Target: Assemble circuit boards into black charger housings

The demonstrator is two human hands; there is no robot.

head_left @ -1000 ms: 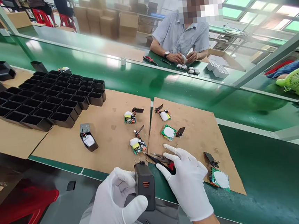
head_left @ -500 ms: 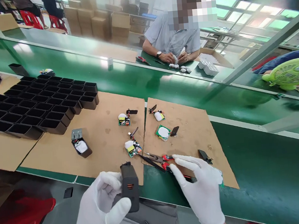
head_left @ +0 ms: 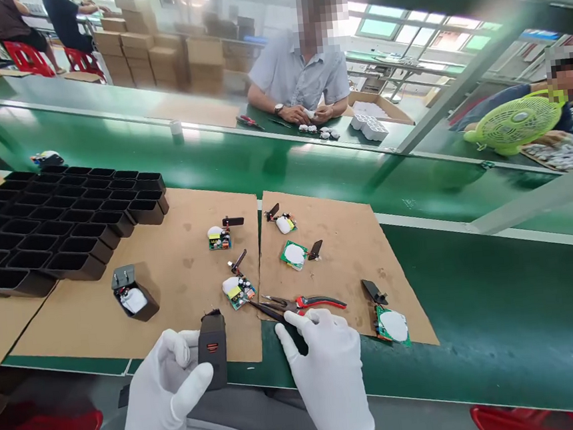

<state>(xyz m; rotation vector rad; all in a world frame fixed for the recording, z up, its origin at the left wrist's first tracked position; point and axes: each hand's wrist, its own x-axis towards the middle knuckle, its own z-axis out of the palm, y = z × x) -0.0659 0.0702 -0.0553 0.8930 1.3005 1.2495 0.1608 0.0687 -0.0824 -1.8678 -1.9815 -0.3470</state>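
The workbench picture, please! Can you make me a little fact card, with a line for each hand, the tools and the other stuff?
Left hand: holds a black box between thumb and fingers
Right hand: over the tools; its grip is hard to tell
Tools: red-handled pliers and a black pointed tool
Circuit boards: several, lying apart, with white patches
Open-topped boxes: black, packed in rows at the picture's left
Filled box: white stuff inside, lid tipped up
Fan: green, back right
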